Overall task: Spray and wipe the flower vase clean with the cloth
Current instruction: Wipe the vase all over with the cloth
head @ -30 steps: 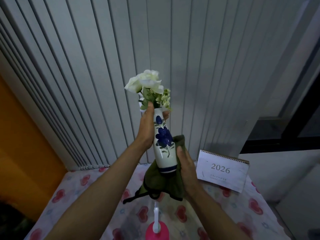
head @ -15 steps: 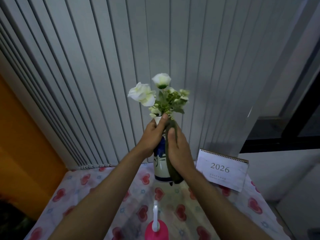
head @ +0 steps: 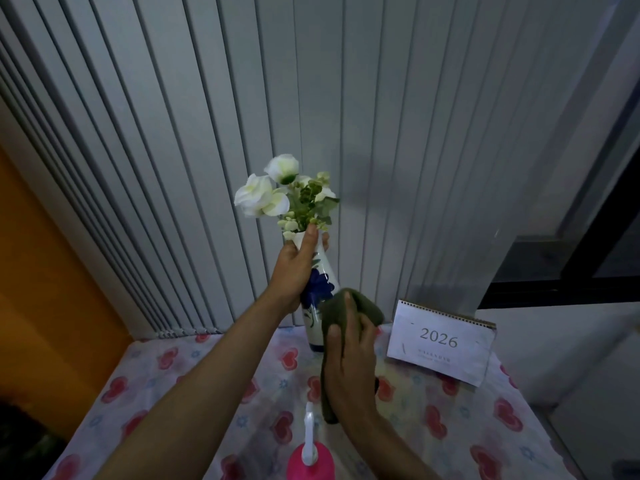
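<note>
Table (head: 194,393): heart-print cover, below both my hands; the vase base has come back down to it or just above, I cannot tell which.

Vase (head: 320,292): upright, neck gripped in my left hand (head: 294,268), flowers (head: 277,195) above the fingertips.

Cloth (head: 349,306): bunched under my right hand (head: 349,362), which has slid from the neck to the lower right side. Wiping nearly done, I judge.

Spray bottle (head: 310,455): nearest me, untouched.
</note>
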`<state>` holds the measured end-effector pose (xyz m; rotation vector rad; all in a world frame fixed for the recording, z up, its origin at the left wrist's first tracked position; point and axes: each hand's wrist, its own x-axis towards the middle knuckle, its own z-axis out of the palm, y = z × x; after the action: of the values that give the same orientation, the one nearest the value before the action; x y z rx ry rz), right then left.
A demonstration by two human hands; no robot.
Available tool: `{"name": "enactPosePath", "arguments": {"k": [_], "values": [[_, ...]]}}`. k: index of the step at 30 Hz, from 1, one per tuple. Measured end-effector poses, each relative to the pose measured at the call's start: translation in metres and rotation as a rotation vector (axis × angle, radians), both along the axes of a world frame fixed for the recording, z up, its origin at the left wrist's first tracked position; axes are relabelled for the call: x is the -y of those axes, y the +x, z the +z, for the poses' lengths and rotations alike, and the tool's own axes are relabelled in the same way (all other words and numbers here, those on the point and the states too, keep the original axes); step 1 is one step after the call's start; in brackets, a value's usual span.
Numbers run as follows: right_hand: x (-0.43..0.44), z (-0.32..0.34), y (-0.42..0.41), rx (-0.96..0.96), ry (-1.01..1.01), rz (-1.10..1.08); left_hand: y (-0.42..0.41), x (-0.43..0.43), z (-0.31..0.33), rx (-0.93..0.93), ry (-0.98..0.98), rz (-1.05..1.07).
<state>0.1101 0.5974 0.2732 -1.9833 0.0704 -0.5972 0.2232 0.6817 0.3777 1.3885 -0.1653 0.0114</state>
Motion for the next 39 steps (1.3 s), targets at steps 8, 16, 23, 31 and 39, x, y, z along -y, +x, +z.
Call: {"name": "enactPosePath", "arguments": {"k": [8, 16, 23, 31, 39], "values": [[0.026, 0.096, 0.059, -0.058, 0.186, 0.221, -0.007, 0.006, 0.000, 0.075, 0.112, -0.103], [0.038, 0.041, 0.050, -0.448, 0.863, 0.472, -0.001, 0.002, 0.022, 0.079, -0.031, -0.049], [0.025, 0.032, 0.026, -0.220, 0.900, 0.351, 0.001, 0.001, 0.024, 0.038, 0.005, 0.062], [0.008, 0.038, 0.010, 0.023, 0.139, 0.091, -0.014, 0.003, 0.025, 0.033, -0.060, 0.085], [0.017, 0.111, 0.058, 0.039, 0.061, 0.134, -0.024, 0.003, 0.024, 0.069, 0.119, 0.076]]}}
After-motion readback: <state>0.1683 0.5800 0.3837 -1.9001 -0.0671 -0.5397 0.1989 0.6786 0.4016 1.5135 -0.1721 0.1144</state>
